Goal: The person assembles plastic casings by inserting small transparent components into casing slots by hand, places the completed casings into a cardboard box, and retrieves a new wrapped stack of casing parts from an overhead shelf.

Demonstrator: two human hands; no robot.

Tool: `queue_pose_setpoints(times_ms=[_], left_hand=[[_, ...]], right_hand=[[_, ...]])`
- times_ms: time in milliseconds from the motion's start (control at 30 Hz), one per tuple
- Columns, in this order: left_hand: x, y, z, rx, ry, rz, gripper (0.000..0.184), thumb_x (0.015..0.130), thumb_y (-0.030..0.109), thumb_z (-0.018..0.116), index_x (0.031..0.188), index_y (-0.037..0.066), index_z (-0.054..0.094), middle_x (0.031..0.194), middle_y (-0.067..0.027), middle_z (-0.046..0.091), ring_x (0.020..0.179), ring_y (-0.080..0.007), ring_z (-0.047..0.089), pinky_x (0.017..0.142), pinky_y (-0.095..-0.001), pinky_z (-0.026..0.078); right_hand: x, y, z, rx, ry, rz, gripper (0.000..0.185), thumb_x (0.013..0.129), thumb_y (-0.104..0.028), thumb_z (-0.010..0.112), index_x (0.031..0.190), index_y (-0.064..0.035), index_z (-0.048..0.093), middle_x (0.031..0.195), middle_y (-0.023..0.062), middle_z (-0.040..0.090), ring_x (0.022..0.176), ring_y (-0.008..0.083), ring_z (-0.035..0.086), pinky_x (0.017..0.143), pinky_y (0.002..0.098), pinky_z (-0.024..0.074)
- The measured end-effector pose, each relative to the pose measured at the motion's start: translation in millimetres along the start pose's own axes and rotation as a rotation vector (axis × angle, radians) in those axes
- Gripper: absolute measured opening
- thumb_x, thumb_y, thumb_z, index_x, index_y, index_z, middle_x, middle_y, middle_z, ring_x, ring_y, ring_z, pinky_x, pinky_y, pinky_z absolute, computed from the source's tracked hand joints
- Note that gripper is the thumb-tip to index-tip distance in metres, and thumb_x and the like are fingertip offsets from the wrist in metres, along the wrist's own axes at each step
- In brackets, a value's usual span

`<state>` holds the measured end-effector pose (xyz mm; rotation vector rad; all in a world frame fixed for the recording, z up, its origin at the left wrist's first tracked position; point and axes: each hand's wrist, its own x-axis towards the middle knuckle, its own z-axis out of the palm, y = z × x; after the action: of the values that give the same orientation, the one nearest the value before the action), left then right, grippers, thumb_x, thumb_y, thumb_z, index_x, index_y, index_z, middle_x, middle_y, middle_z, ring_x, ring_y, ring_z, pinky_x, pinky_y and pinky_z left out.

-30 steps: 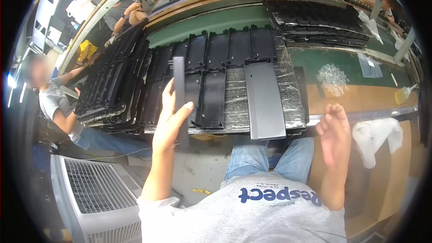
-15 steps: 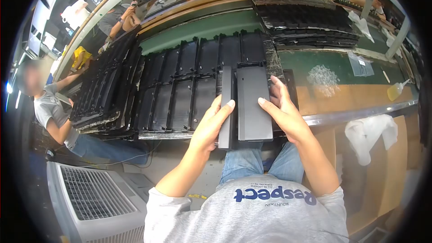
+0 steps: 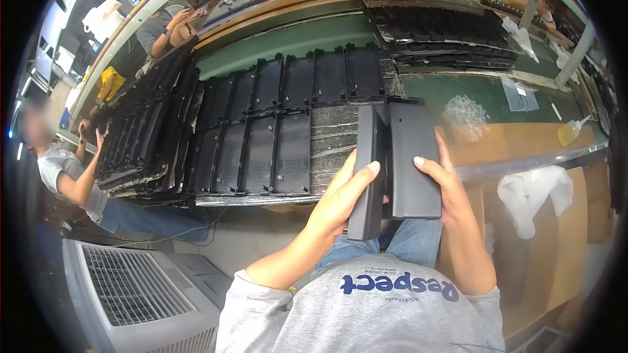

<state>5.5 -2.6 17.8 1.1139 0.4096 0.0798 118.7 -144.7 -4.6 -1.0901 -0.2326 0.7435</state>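
Observation:
My left hand (image 3: 343,199) is closed around a long dark grey plastic cover (image 3: 366,176), turned nearly edge-on with its top leaning slightly right. In my right hand (image 3: 448,183) is a second dark grey plastic cover (image 3: 417,163), its broad smooth face toward me and my thumb on that face. The covers stand side by side above the table's front edge, with a narrow dark gap between them. Just left of my hands lies a layer of black plastic covers (image 3: 261,147), hollow side up in two rows. A plastic-wrapped sheet (image 3: 333,132) shows beside them.
Stacked black parts stand at left (image 3: 140,131) and back right (image 3: 451,36). On the right are small clear pieces (image 3: 466,116), a plastic bag (image 3: 519,95), a bottle of yellowish liquid (image 3: 572,132) and a white cloth (image 3: 536,196). Other people work around the table.
Both hands and covers have moved right and a little nearer my body. The left cover now leans, the gap looks wider, and the wrapped sheet behind is uncovered. The person at left has raised their hands.

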Motion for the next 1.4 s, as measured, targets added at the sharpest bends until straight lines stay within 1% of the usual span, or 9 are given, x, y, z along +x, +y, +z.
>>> queue_pose_setpoints(times_ms=[167, 333, 467, 533, 667, 800, 1067, 1200, 1400], left_hand=[[-6.3, 10.2, 17.3, -0.135, -0.103, -0.023, 0.055, 0.089, 0.03, 0.05, 0.134, 0.004, 0.032, 0.123, -0.0132, 0.043, 0.096, -0.0131, 0.052, 0.068, -0.0263, 0.049], [-2.6, 4.3, 23.2, -0.051, -0.146, 0.009, 0.053, 0.089, 0.028, 0.051, 0.133, 0.003, 0.035, 0.131, -0.0151, 0.032, 0.096, -0.0131, 0.052, 0.072, -0.0273, 0.049], [16.1, -7.4, -6.8, 0.31, 0.035, 0.382, 0.059, 0.085, 0.024, 0.056, 0.134, 0.003, 0.031, 0.122, -0.0145, 0.043, 0.093, -0.02, 0.056, 0.081, -0.0308, 0.047], [26.0, -8.3, -21.9, 1.215, 0.297, 0.638, 0.063, 0.082, 0.021, 0.059, 0.137, 0.006, 0.03, 0.139, -0.0184, 0.024, 0.112, -0.027, 0.043, 0.093, -0.034, 0.039], [36.3, -7.5, -19.1, 1.365, 0.267, 0.486, 0.059, 0.078, 0.02, 0.061, 0.131, 0.005, 0.04, 0.145, -0.0244, 0.005, 0.124, -0.0425, 0.022, 0.098, -0.0497, 0.029], [50.9, -12.4, -11.9, 1.576, 0.313, 0.311, 0.062, 0.08, 0.015, 0.058, 0.136, 0.009, 0.031, 0.146, -0.0224, 0.002, 0.128, -0.0413, 0.019, 0.097, -0.055, 0.025], [65.2, -22.9, -14.5, 1.779, 0.38, 0.411, 0.069, 0.077, 0.005, 0.054, 0.138, 0.007, 0.023, 0.145, -0.0249, 0.0, 0.132, -0.0455, 0.005, 0.095, -0.0627, 0.022], [73.5, -23.2, -28.1, 1.803, 0.495, 0.456, 0.069, 0.076, 0.003, 0.053, 0.138, 0.007, 0.024, 0.145, -0.0252, 0.0, 0.133, -0.0439, 0.005, 0.098, -0.0608, 0.019], [67.7, -18.5, -33.7, 1.632, 0.443, 0.567, 0.068, 0.078, 0.008, 0.055, 0.139, 0.008, 0.023, 0.145, -0.025, 0.004, 0.134, -0.0419, 0.007, 0.102, -0.0572, 0.015]], right_hand=[[-8.7, -0.3, -12.9, 0.153, 0.035, -0.058, 0.067, 0.077, -0.018, 0.061, 0.133, 0.0022, 0.029, 0.124, 0.0177, 0.045, 0.108, 0.0245, 0.051, 0.089, 0.0348, 0.0449], [-1.0, 14.7, -53.9, 0.47, 0.02, 0.066, 0.053, 0.08, -0.022, 0.057, 0.123, 0.0046, 0.042, 0.112, 0.0172, 0.055, 0.098, 0.0251, 0.059, 0.085, 0.0365, 0.0485], [-3.6, 15.5, -64.7, 0.552, 0.054, -0.016, 0.054, 0.082, -0.027, 0.053, 0.124, 0.0044, 0.041, 0.114, 0.0175, 0.055, 0.095, 0.0265, 0.06, 0.079, 0.0356, 0.0513], [-8.4, 8.9, -68.1, 0.583, 0.123, -0.047, 0.054, 0.083, -0.029, 0.051, 0.124, 0.0037, 0.041, 0.113, 0.0178, 0.056, 0.091, 0.0273, 0.062, 0.068, 0.0337, 0.0552], [-10.6, 15.3, -84.8, 0.664, 0.067, -0.12, 0.052, 0.085, -0.031, 0.048, 0.125, 0.0019, 0.041, 0.112, 0.0183, 0.056, 0.087, 0.0268, 0.063, 0.05, 0.0298, 0.0549], [-20.5, 10.4, -75.7, 0.666, 0.201, -0.064, 0.051, 0.085, -0.032, 0.047, 0.125, 0.0004, 0.042, 0.109, 0.0183, 0.057, 0.079, 0.0257, 0.064, 0.042, 0.0294, 0.052], [-33.9, 14.0, -96.0, 0.685, 0.185, -0.102, 0.05, 0.086, -0.033, 0.045, 0.124, 0.0002, 0.043, 0.106, 0.0176, 0.058, 0.065, 0.0241, 0.064, 0.037, 0.0273, 0.0486], [-39.5, 21.4, -110.1, 0.691, 0.007, -0.089, 0.049, 0.086, -0.031, 0.046, 0.123, 0.0009, 0.044, 0.108, 0.0173, 0.058, 0.076, 0.025, 0.064, 0.053, 0.0307, 0.0535], [-57.9, 14.0, -103.9, 0.589, 0.085, -0.129, 0.05, 0.082, -0.024, 0.051, 0.124, 0.0018, 0.042, 0.11, 0.017, 0.056, 0.095, 0.026, 0.059, 0.081, 0.035, 0.0489]])
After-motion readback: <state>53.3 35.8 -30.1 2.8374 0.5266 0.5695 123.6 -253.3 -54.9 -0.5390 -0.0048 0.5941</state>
